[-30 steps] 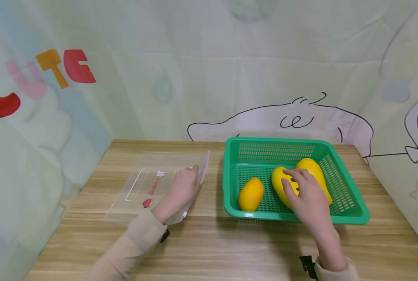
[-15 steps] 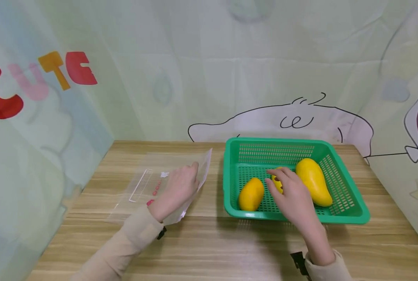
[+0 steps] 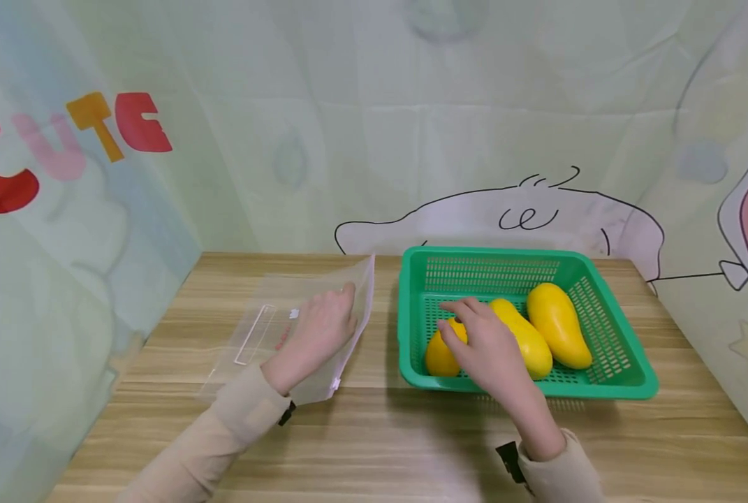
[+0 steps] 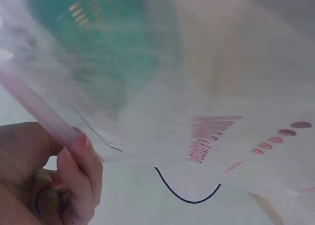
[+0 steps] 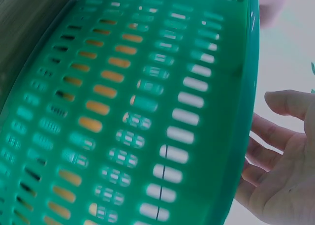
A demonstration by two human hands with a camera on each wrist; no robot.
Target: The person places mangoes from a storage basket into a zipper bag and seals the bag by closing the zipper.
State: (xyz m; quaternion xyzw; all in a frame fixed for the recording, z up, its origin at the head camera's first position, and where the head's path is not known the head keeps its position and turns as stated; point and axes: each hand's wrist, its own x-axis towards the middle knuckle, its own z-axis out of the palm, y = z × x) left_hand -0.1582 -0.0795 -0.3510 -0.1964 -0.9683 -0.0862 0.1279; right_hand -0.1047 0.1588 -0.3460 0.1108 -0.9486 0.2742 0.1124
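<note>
A clear plastic zip bag (image 3: 257, 349) with small red prints lies on the left of the table, its pink-edged mouth lifted. My left hand (image 3: 317, 332) pinches that edge; in the left wrist view the fingers of the left hand (image 4: 64, 176) grip the pink strip (image 4: 39, 107). Over the green basket (image 3: 493, 253) my right hand (image 3: 487, 346) hovers with parted fingers above the leftmost mango (image 3: 439, 356), holding nothing. Two more mangoes, a middle one (image 3: 531, 346) and a right one (image 3: 556, 325), lie in the basket. The right wrist view shows the right hand (image 5: 283, 161) beyond the basket wall (image 5: 216, 112).
The wooden table (image 3: 374, 447) carries the bag and, to its right, the basket. Behind and beside the table hangs a printed cloth (image 3: 273, 140) with coloured letters and a cartoon outline. Black straps show at both wrists.
My right hand has moved left, from over the middle mango to over the leftmost one, uncovering the middle one. The left hand keeps its grip while the bag's edge stands slightly higher.
</note>
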